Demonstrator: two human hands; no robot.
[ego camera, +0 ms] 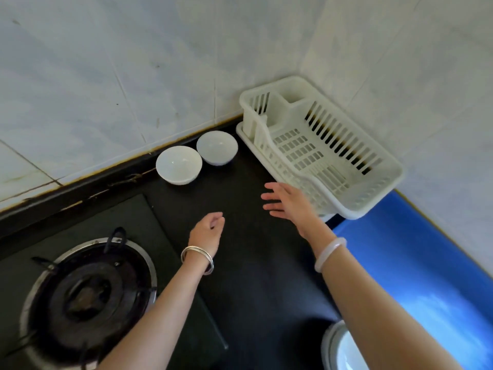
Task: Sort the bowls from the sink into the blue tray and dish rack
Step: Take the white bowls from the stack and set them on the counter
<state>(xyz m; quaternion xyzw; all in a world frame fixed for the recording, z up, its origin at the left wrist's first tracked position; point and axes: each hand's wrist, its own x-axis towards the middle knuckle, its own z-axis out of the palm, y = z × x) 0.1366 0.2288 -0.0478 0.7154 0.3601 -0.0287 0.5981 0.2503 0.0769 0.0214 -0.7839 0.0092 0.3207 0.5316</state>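
Nothing looks sorted yet: near bowl (178,165) and far bowl (217,147) sit upper centre; dish rack (384,190) and blue tray (400,249) look bare; loosely curled left hand (208,231) and spread right hand (288,204) hold nothing.

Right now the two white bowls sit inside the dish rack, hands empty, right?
No. In the head view the nearer bowl and farther bowl stand on the counter beside the dish rack, not inside it. Left hand and right hand are empty.

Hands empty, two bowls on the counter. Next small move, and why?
Probably reach the right hand to the right bowl and grip its rim. That hand is open and holds nothing, the bowl stands right beside the dish rack, and the rack looks empty.
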